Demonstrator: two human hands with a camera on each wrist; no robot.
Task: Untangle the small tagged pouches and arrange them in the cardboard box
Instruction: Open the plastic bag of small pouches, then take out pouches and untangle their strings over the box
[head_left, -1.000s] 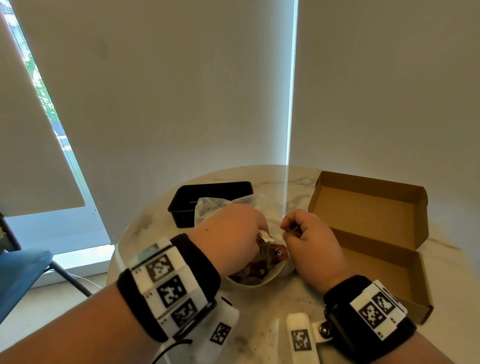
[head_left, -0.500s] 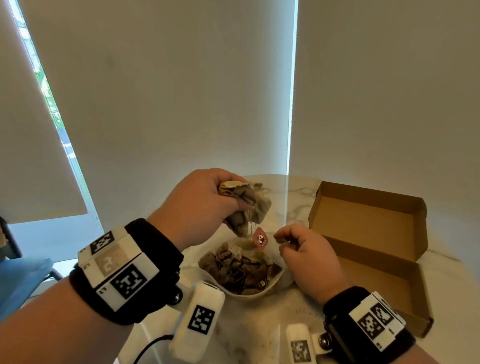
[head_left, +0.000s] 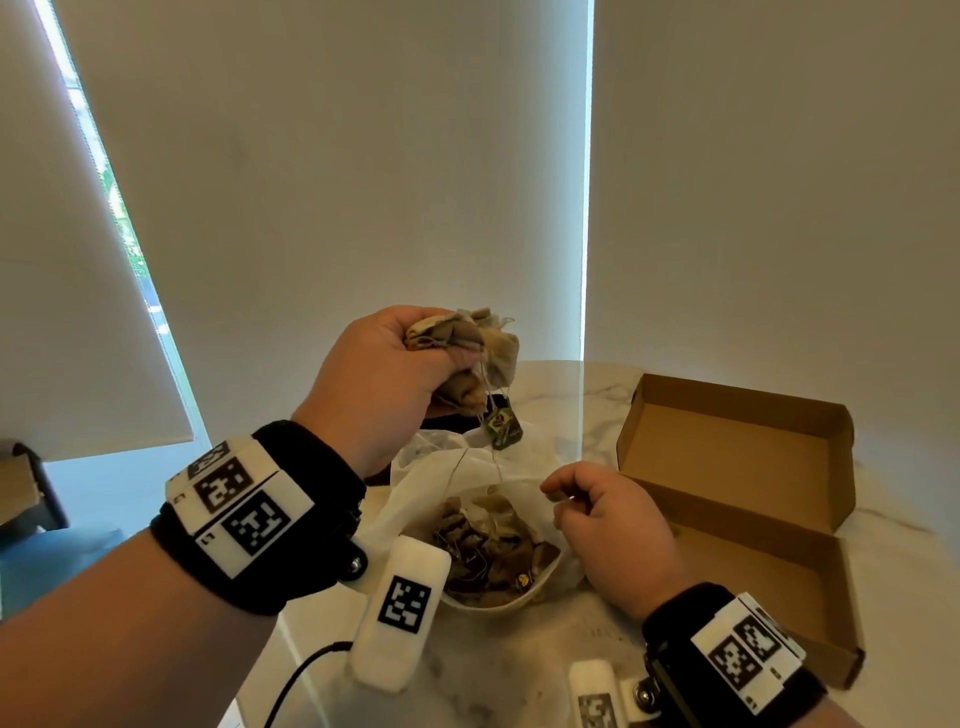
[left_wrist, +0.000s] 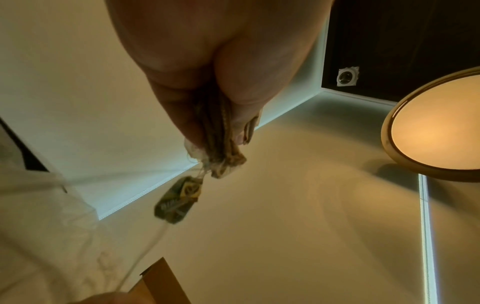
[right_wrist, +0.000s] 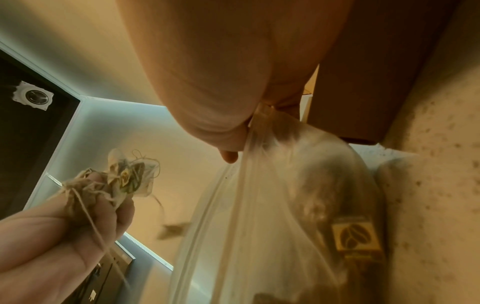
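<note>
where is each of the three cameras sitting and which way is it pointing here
Head: on the head, looking forward and down at the table; shows both forearms, left hand and right hand.
Left wrist: along the left hand, tilted up at the ceiling; shows fingers gripping the pouches.
Right wrist: along the right hand pinching the plastic bag; also shows the left hand.
Shared: all three show the held pouches.

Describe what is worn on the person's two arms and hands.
Both hands are bare, with no sleeves or gloves. The left wrist wears a wide black band carrying white blocks printed with black square codes; a white camera pod with one such code hangs below, trailing a black cable. The right wrist has a matching band, blocks and pod.
</note>
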